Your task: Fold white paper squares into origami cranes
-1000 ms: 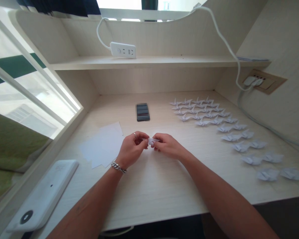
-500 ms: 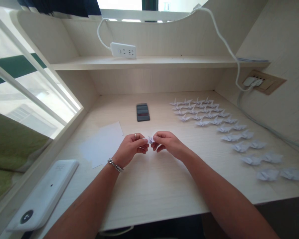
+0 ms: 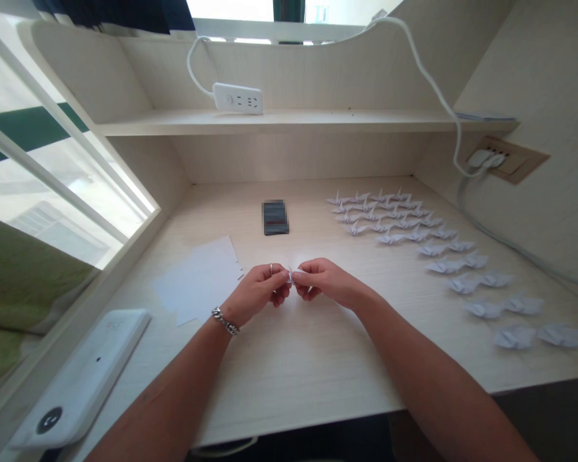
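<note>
Between my hands, above the middle of the desk, is a small white paper crane (image 3: 291,276), mostly covered by my fingers. My left hand (image 3: 261,286), with a ring and a chain bracelet, pinches its left side between thumb and fingers. My right hand (image 3: 325,280) pinches the right side the same way. Both hands are close together, fingertips nearly touching. On the right of the desk, several folded white paper cranes (image 3: 390,221) stand in rows. White paper sheets (image 3: 197,279) lie left of my left hand.
A dark, blurred-out flat object (image 3: 275,217) lies beyond my hands. At the near left sits a long white device (image 3: 84,378) with a round dark spot. A power strip (image 3: 237,98) rests on the shelf (image 3: 298,122); its white cable (image 3: 433,80) runs to the wall socket (image 3: 508,159).
My hands have drawn slightly closer together, the left one moving a little right and down. The fingers now cover more of the paper crane.
</note>
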The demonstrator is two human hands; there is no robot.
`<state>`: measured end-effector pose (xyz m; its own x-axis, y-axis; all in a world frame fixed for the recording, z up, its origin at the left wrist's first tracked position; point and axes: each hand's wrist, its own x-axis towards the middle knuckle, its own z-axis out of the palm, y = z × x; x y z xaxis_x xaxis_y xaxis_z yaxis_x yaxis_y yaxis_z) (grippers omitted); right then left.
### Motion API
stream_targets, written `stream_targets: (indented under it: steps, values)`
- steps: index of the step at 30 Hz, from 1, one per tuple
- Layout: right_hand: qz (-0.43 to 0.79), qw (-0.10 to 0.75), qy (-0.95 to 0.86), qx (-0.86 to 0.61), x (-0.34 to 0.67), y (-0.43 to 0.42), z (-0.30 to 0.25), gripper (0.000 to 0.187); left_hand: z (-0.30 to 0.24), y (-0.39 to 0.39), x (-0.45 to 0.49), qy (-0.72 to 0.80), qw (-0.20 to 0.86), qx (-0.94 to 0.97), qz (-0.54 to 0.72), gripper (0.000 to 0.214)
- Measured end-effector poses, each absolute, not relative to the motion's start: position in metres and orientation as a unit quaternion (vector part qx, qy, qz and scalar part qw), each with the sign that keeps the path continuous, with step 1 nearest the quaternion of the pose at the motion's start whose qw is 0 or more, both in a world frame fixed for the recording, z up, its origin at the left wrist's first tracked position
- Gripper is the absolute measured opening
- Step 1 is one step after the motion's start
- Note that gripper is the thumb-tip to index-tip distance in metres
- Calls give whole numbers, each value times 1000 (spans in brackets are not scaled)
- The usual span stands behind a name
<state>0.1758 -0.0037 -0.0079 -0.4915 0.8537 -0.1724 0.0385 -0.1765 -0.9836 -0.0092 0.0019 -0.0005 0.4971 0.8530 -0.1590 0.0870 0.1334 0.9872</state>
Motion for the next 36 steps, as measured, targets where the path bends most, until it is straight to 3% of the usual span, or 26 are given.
stream_targets:
  steps: [8, 21, 28, 36]
  values:
    - [750, 413, -441, -270, 170, -5, -8, 25, 0, -2, -6, 320, 736, 459, 380, 25]
    - [776, 460, -389, -186, 164, -3, -14, 24, -5, -6, 1, 235, 770, 396, 442, 23]
    - [773, 456, -399, -189, 165, -3, -14, 24, -3, -6, 1, 224, 773, 407, 433, 23]
    - [757, 418, -449, -223, 169, -2, -15, 25, -2, -2, -5, 318, 735, 452, 393, 26]
